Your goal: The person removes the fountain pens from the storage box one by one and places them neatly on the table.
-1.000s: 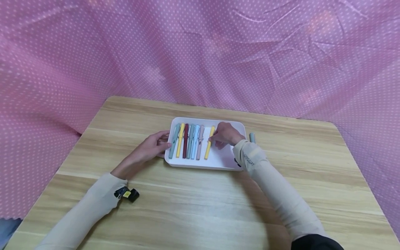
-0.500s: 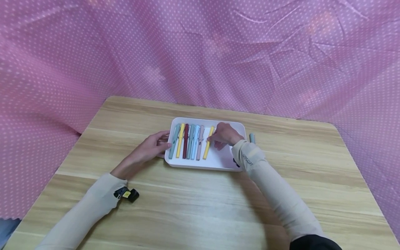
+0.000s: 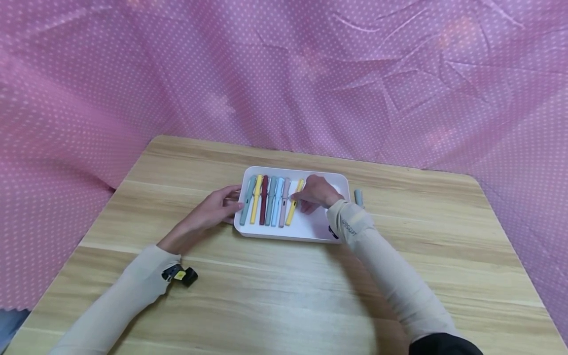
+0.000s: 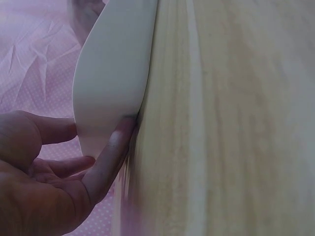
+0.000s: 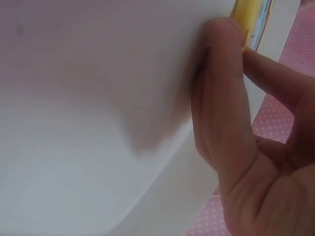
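Note:
A white tray (image 3: pixel 306 232) holds a row of capped pens in its left half. My right hand (image 3: pixel 317 191) reaches over the tray and pinches a yellow pen (image 3: pixel 290 216) between thumb and fingertips, just right of a mauve pen (image 3: pixel 284 209). In the right wrist view, the yellow pen (image 5: pixel 247 17) shows at the fingertips, mostly out of frame. My left hand (image 3: pixel 217 206) holds the tray's left end, thumb at the rim. The left wrist view has its fingers (image 4: pixel 110 152) against the outer wall of the tray (image 4: pixel 115 59), low by the tabletop.
Left of the mauve pen lie light blue (image 3: pixel 277 202), dark red (image 3: pixel 264 207), yellow (image 3: pixel 255 204) and grey-green pens (image 3: pixel 246 207). Another grey-green pen (image 3: pixel 358 196) lies on the wooden table (image 3: pixel 266 296), right of the tray, partly behind my sleeve. Pink dotted cloth (image 3: pixel 284 88) hangs behind.
My right hand has shifted slightly left with the yellow pen, bringing it closer to the mauve pen. The left hand and tray stay where they were.

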Motion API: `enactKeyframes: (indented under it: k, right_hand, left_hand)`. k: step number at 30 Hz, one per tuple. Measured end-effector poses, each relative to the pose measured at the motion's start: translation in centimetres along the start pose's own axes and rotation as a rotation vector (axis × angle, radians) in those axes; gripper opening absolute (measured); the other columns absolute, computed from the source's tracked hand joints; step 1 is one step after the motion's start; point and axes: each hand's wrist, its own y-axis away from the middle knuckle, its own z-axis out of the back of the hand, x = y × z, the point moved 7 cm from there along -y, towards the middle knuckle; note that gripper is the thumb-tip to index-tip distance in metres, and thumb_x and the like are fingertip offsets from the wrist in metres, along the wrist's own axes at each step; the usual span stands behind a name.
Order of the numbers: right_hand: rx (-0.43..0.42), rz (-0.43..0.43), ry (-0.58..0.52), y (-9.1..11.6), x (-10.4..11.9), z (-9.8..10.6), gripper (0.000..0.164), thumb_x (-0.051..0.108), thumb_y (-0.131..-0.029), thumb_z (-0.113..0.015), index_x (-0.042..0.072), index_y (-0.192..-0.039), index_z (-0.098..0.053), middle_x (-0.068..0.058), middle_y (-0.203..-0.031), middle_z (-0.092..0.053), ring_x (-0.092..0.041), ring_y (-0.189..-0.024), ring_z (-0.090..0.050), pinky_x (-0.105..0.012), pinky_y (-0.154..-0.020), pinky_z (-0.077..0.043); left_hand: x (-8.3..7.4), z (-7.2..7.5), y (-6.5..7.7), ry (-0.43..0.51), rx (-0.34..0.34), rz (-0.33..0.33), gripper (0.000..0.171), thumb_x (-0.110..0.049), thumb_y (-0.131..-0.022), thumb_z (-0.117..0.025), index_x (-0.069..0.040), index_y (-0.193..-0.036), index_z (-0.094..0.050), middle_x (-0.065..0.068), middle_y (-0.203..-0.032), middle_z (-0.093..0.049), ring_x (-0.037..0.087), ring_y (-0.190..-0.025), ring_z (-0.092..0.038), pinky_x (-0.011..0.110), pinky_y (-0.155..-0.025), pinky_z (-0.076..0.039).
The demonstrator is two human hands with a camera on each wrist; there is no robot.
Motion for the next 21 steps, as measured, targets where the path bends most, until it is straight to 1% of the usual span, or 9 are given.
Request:
enactKeyframes:
  k: [4,14,21]
  right_hand:
    - [-0.003,0.008,-0.029,-0.03,0.10,-0.19,0.027,0.025,-0.097,-0.075,-0.001,-0.091,-0.069,-0.012,-0.075,-0.074,-0.018,-0.062,-0.072,-0.028,-0.064,-0.065]
    - [0.004,0.031,-0.116,-0.17,-0.39,-0.30,0.023,0.018,-0.097,-0.073,-0.004,-0.093,-0.072,-0.014,-0.079,-0.076,-0.017,-0.063,-0.073,-0.028,-0.065,-0.065]
    - [0.017,0.074,-0.152,0.37,-0.24,0.19,0.023,0.017,-0.098,-0.071,-0.006,-0.099,-0.073,-0.016,-0.083,-0.076,-0.019,-0.067,-0.074,-0.028,-0.068,-0.065]
  left_hand:
    - [0.02,0.03,0.04,-0.002,0.001,0.000,0.064,-0.007,-0.108,-0.054,0.002,-0.163,-0.022,0.030,-0.153,-0.042,0.044,-0.133,-0.053,0.036,-0.089,-0.064]
    - [0.06,0.05,0.08,0.001,0.003,-0.003,0.064,-0.006,-0.108,-0.053,0.001,-0.163,-0.022,0.030,-0.152,-0.042,0.044,-0.132,-0.054,0.036,-0.089,-0.064]
    - [-0.08,0.05,0.06,0.000,0.004,-0.014,0.064,-0.006,-0.108,-0.053,0.001,-0.163,-0.022,0.030,-0.152,-0.043,0.044,-0.131,-0.054,0.036,-0.090,-0.064]
